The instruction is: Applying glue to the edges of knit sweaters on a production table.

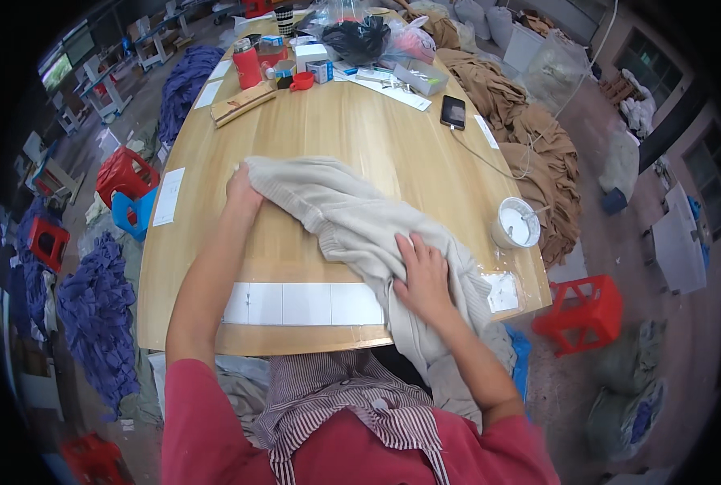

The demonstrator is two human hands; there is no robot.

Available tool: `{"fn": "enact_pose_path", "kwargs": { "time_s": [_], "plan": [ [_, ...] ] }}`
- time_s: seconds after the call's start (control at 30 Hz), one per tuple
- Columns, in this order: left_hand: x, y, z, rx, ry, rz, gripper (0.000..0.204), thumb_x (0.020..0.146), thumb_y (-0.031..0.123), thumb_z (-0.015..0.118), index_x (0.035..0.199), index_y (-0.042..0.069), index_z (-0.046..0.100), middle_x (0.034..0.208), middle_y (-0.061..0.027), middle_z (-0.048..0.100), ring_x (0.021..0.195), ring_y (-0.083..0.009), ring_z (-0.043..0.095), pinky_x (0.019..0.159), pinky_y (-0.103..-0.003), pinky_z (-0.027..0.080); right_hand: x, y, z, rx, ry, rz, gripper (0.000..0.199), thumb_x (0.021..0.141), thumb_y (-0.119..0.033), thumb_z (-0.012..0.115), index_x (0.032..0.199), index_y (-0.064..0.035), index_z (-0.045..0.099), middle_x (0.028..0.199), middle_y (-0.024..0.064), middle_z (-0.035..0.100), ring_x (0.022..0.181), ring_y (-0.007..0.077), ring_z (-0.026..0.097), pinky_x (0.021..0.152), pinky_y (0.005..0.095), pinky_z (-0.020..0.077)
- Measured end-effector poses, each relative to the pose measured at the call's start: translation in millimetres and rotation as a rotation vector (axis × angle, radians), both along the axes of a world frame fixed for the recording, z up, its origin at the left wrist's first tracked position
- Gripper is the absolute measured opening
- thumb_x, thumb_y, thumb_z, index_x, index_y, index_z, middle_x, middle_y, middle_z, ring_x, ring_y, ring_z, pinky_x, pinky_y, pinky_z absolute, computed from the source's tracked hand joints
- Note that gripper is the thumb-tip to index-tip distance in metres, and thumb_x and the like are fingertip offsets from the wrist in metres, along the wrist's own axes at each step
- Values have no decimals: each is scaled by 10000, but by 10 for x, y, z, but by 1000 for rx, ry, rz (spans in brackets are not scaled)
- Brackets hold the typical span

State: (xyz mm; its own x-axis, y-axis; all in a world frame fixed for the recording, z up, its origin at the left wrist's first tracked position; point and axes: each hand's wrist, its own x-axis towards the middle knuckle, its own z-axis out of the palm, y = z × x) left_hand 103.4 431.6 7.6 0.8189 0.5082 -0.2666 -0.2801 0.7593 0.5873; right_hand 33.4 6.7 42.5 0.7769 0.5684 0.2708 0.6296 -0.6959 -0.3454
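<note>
A light beige knitted sweater [352, 202] with ribbed edges lies bunched across the near half of the wooden table [215, 186], and part of it hangs over the front edge toward my lap. At its upper left end, my left hand [245, 192] is closed on a ribbed corner. Farther right, my right hand [427, 279] rests on the cloth with fingers stretched out and thumb apart. Beneath the sweater, a white paper strip [305, 304] with marked sections runs along the front of the table and is partly covered.
A white tub [515, 223] stands at the table's right edge, a corded phone [452, 113] beyond it. Farther back are a red thermos [247, 65], a long box [243, 105] and a black plastic bag [356, 40]. Brown cloth [538, 153], purple cloth [97, 315] and a red stool [579, 315] surround the table.
</note>
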Motion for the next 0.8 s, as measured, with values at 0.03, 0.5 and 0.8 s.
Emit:
{"fn": "enact_pose_path", "kwargs": {
  "time_s": [0.03,0.5,0.8],
  "plan": [
    [-25,-104,-87,-7,6,-22,400,998,232,497,1317,5,415,1251,-164,566,1137,-342,577,946,-539,489,326,71,-45,-43,-9,28,787,693,-136,710,1418,-129,402,1412,193,394,1110,389,454,961,494,391],
    [-2,-513,128,971,511,-93,475,821,182,650,1252,52,500,718,-69,552,505,-142,521,413,-275,401,1333,1036,550,233,-127,420,458,799,-170,689,1223,-60,556,1197,143,583,1075,340,544,894,422,468],
    [340,-575,-136,417,582,-267,175,892,184,612,1007,65,555,724,-117,662,467,-154,581,434,-317,516,599,-61,-59,84,-246,234,323,705,-43,668,1017,-69,591,1034,120,606,971,303,578,827,389,469]
  ]
}}
